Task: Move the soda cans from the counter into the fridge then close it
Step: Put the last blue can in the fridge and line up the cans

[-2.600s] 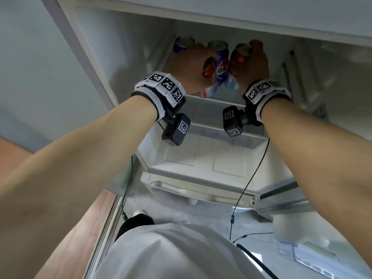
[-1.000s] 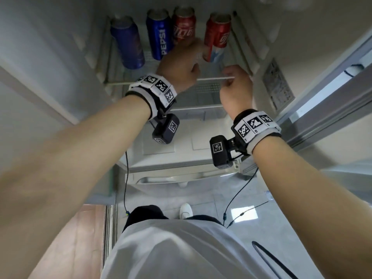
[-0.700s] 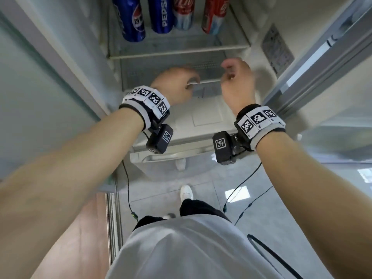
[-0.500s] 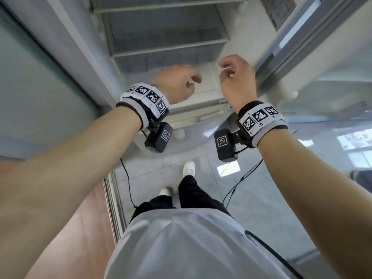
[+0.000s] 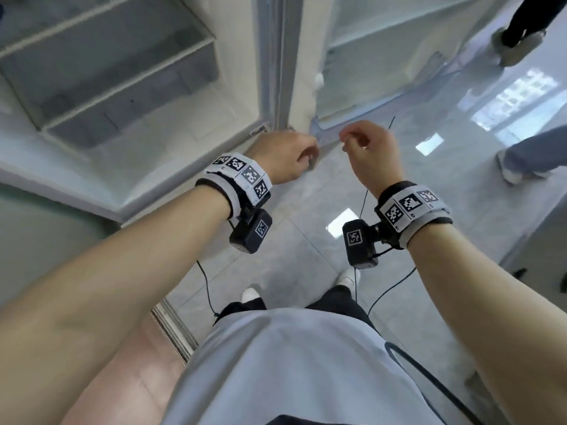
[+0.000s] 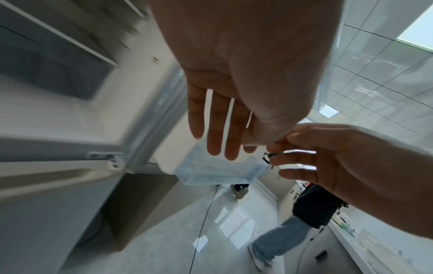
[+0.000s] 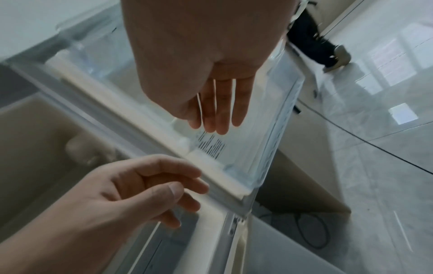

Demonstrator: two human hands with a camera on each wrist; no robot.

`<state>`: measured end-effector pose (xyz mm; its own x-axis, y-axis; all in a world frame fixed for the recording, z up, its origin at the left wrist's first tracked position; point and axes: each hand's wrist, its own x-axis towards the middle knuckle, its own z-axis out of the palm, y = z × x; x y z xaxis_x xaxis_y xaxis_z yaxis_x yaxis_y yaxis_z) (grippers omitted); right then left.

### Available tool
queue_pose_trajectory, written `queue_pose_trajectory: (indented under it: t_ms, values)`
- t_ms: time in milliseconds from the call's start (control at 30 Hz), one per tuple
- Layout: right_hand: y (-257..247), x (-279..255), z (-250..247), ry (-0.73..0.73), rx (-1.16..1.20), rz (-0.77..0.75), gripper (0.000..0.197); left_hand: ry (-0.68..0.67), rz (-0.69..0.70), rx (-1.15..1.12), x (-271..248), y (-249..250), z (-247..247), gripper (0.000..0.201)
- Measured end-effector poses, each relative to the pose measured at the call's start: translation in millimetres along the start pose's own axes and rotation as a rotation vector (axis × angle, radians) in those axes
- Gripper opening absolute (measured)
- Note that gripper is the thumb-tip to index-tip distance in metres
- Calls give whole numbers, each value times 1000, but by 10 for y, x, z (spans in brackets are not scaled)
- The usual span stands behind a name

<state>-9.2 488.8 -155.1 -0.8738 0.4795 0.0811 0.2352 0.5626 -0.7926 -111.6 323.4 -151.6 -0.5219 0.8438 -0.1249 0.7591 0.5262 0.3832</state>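
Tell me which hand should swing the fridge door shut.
Probably right. The right hand hangs empty, fingers loose, just in front of the open door and its bin. The left hand, also empty, sits nearer the hinge post.

I see a glossy pale tiled floor (image 5: 306, 210) with window reflections. Two bystanders stand on it at my right: one in light blue jeans (image 5: 534, 154), another in dark trousers (image 5: 527, 16). A thin black cable (image 7: 365, 137) runs across the tiles, and reddish wood flooring (image 5: 122, 378) lies at lower left.
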Motion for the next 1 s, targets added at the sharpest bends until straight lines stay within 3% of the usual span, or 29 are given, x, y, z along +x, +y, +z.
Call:
queue_pose_trajectory:
  t_ms: [200,533,1000]
  values:
    - [881,137,-1026,196,-39,122,21,-70,72,-8,1075,934,329,32]
    - [2214,842,-2699,257,-62,212,25,-61,70,-83,2801,2314,673,29]
    - [3363,2810,-3858,245,-60,222,26,2,-32,-98,5361,2945,917,35]
